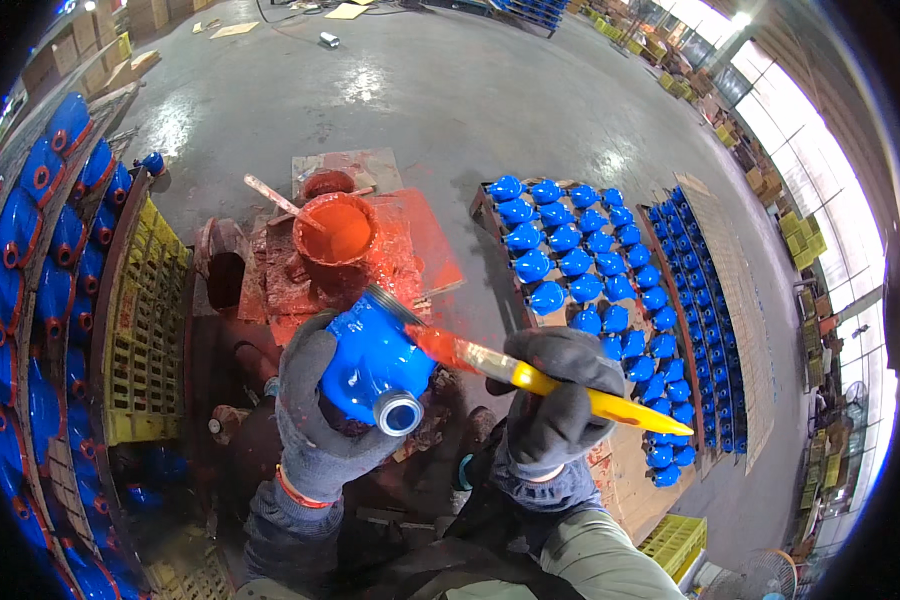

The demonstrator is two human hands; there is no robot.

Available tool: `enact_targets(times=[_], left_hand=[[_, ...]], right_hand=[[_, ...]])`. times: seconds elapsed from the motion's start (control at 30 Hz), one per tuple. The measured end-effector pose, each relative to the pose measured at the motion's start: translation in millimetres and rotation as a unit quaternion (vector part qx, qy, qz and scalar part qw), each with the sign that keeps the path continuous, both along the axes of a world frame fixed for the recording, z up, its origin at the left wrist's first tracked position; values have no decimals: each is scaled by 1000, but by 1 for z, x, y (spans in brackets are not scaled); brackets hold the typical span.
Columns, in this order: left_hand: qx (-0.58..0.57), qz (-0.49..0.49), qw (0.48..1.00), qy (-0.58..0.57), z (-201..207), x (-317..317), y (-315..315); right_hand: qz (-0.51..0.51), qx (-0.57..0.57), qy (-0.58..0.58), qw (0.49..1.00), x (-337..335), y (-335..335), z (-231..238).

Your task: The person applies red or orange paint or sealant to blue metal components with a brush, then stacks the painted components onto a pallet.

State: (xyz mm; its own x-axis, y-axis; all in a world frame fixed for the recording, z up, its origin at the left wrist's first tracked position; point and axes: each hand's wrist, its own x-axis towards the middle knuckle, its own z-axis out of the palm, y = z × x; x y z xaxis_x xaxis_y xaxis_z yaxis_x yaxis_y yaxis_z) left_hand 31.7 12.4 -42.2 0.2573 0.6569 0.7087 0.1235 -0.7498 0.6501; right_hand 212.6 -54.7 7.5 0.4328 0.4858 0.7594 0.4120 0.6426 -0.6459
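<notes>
My left hand (315,400), in a dark work glove, is closed round the side of a glossy blue metal housing (375,360). One pipe end of the housing points toward me, and a threaded end faces away. In my gloved right hand (560,400) is a paintbrush (540,380) with a yellow handle. Its red-coated bristles touch the right side of the housing near the threaded end. Just beyond the housing stands a bucket of red paint (338,230), with a paint-smeared stick (275,198) leaning in it. My left fingertips are partly hidden behind the housing.
Red-stained cardboard (425,240) lies under the bucket. On the right, a pallet (530,318) holds rows of blue housings, with another stack beyond it. Racked blue housings (18,225) and a yellow crate (150,330) stand close on my left. Grey floor (420,100) stretches ahead.
</notes>
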Motion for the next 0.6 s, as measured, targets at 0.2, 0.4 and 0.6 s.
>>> enact_targets(times=[0.2, 0.4, 0.6], left_hand=[[-2, 13, 1000, 8, 2, 1, 0], [-146, -25, 989, -24, 6, 4, -5], [-473, -293, 760, -337, 3, 5, 3]], right_hand=[[-17, -7, -56, 998, 9, 0, -3], [-22, 0, -52, 998, 7, 5, -8], [0, 5, 3, 1000, 2, 10, -10]])
